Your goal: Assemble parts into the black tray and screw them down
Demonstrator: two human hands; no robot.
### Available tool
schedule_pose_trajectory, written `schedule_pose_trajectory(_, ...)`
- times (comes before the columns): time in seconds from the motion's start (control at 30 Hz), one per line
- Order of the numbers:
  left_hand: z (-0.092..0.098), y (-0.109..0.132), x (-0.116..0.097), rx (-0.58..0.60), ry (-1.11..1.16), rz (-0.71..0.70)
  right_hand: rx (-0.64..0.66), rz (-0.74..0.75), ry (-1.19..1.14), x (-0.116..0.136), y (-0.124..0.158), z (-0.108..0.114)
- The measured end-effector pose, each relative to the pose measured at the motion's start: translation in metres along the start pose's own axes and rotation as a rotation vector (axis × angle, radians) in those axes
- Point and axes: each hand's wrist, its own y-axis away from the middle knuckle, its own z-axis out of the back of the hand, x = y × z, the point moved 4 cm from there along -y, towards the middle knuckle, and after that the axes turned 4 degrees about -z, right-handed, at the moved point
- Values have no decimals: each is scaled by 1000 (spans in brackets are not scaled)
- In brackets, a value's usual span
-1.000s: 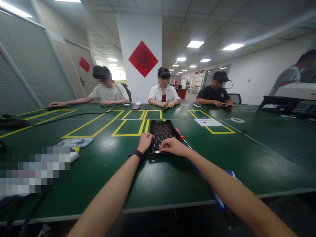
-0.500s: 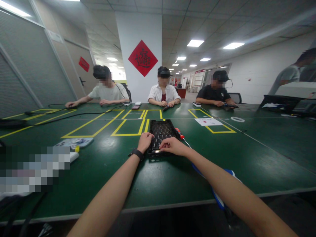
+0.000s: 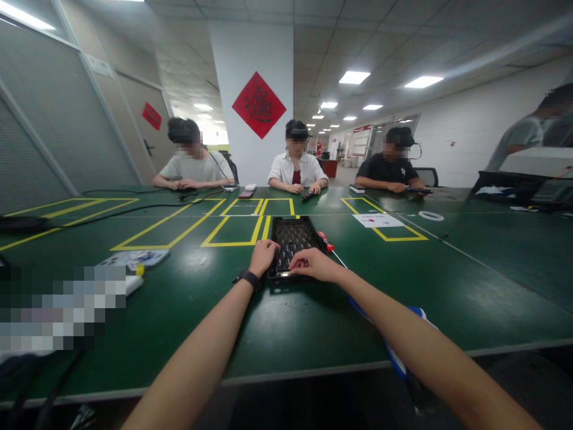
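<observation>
A shallow black tray (image 3: pixel 293 230) lies on the green table in front of me, with many small shiny spots inside; I cannot tell what these are. My left hand (image 3: pixel 264 257), a dark band on its wrist, grips the tray's left wall with bent fingers. Over the tray's near right corner, my right hand (image 3: pixel 311 264) has thumb and fingers pinched together. Whatever is in that pinch is too small or hidden to make out. A red-and-black handled screwdriver (image 3: pixel 326 241) rests against the tray's right side, its shaft pointing towards my right forearm.
A blue-and-white item (image 3: pixel 396 361) lies partly beneath my right forearm at the table edge. Left are a picture-covered flat box (image 3: pixel 136 258) and black cables (image 3: pixel 111 217). A paper sheet (image 3: pixel 378 220) and a white ring (image 3: pixel 431 216) lie right. Several people sit opposite.
My hands and the tray have stayed in place. Across the table, the person on the left has drawn an outstretched arm back in, and the middle person's hands have shifted slightly.
</observation>
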Motion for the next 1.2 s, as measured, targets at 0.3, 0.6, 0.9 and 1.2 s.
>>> schedule_pose_trajectory(0.3,0,0,0,5,6,4,10,-15,-30,0,0,-1)
schedule_pose_trajectory(0.6,1,1,-1,1,-2,-8,-8,-16,-42,-1,0,0)
schedule_pose_trajectory(0.9,0,0,-2,6,-11,12,-5,-29,-44,-2,-1,-1)
schedule_pose_trajectory(1.2,1,0,-2,0,18,-7,-4,-7,-46,1,1,2)
